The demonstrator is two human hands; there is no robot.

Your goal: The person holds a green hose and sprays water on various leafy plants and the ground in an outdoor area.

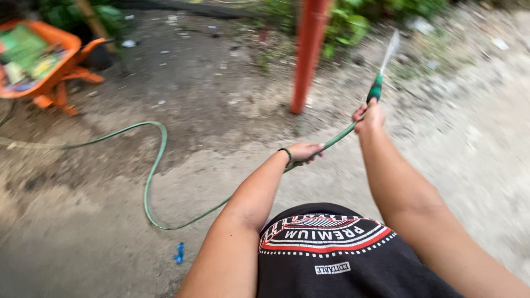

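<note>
Right hand (pixel 369 117) grips spraying green hose (pixel 154 165); left hand (pixel 303 150) steadies it

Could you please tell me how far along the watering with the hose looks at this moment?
Already done: the ground by the red post looks dark and wet. In hand: the right hand aims the nozzle, which is spraying, while the left hand steadies the green hose. Left: the pale ground at the right looks dry.

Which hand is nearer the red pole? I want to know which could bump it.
The right hand is nearer; it grips the hose nozzle just right of the pole. The left hand holds the hose lower, nearer the body.
</note>
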